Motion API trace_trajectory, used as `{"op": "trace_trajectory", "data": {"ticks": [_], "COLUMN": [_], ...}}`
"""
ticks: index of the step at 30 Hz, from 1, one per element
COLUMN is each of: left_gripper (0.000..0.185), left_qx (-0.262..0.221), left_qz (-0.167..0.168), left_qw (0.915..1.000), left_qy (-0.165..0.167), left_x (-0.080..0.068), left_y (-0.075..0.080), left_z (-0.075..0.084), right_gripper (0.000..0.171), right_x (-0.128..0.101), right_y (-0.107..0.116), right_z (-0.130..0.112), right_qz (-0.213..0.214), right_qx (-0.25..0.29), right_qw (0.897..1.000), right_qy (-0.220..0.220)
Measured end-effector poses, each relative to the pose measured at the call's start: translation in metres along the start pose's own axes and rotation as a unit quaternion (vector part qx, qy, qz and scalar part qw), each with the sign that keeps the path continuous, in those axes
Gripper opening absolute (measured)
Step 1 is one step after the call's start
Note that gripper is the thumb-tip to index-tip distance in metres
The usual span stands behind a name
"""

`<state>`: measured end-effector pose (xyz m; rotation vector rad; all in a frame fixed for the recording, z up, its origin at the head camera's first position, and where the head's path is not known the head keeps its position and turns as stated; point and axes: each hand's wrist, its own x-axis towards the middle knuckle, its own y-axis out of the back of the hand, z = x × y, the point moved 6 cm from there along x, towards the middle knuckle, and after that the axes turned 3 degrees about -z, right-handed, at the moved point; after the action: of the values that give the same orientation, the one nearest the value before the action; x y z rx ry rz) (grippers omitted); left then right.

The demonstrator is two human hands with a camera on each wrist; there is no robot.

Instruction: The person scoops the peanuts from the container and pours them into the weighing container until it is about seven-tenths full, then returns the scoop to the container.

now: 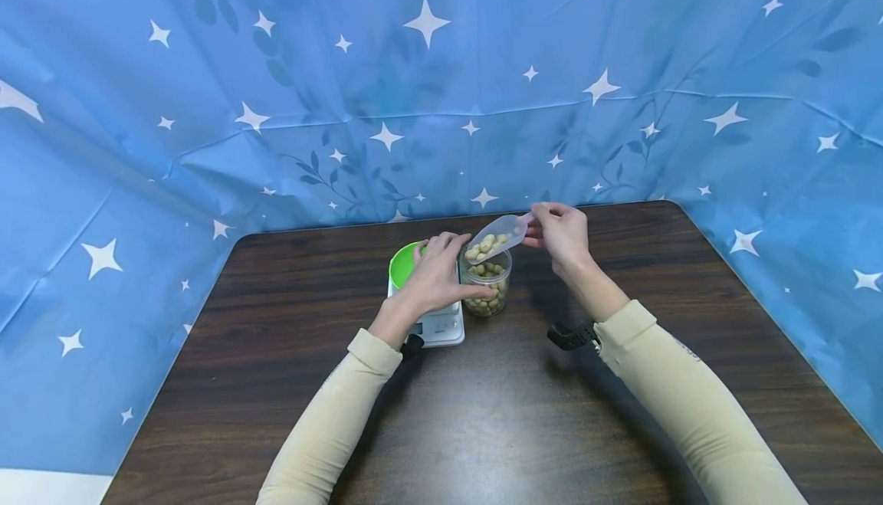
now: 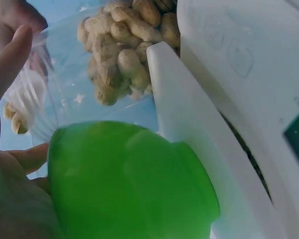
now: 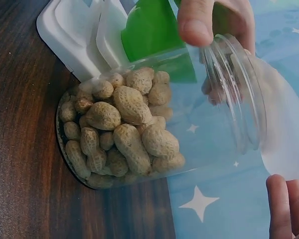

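From the head view, my left hand (image 1: 436, 275) curls around the jar (image 1: 487, 284), just right of the scale (image 1: 441, 326); my right hand (image 1: 560, 231) pinches the scoop (image 1: 498, 235) of peanuts above it. I should tip slowly, keeping the scoop's lip centred. At the left wrist, the green bowl (image 2: 129, 184) fills the frame (scale display cut off). At the right wrist, peanuts (image 3: 122, 129) half-fill the jar; the scoop blurs.

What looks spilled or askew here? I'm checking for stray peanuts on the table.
Nothing stands out. The peanuts sit inside the jar and the scoop held by the right hand; the table shows none loose.
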<state>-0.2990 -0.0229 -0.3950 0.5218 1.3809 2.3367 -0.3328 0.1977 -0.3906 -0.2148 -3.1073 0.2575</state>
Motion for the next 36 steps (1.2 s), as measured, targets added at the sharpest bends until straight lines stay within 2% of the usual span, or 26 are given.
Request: {"op": "trace_trajectory", "data": {"ticks": [9,15,19,29,36], "left_gripper": [0.096,0.098,0.104,0.117,0.122], "left_qx": [-0.019,-0.030,-0.039,-0.056,-0.063], "left_qz": [0.019,0.021,0.011,-0.022,-0.034], "left_qw": [0.9995,0.9982,0.9966,0.9924,0.9904], "left_qy": [0.017,0.049,0.073,0.107,0.119], "left_x": [-0.015,-0.028,-0.036,-0.049,-0.052], "left_y": [0.017,0.028,0.032,0.031,0.026], "left_z": [-0.017,-0.036,-0.048,-0.068,-0.075], "right_gripper": [0.015,0.020,0.018,0.033,0.033], "right_x": [0.002,0.004,0.004,0.007,0.006], "right_y": [-0.002,-0.012,-0.021,-0.040,-0.054], "right_z": [-0.010,-0.013,-0.012,-0.011,-0.010], "right_qz": [0.007,0.007,0.002,-0.012,-0.004], "right_qx": [0.032,0.037,0.026,-0.016,-0.058], "right_qw": [0.999,0.999,0.999,0.999,0.997], "right_qy": [0.017,0.033,0.039,0.046,0.052]}}
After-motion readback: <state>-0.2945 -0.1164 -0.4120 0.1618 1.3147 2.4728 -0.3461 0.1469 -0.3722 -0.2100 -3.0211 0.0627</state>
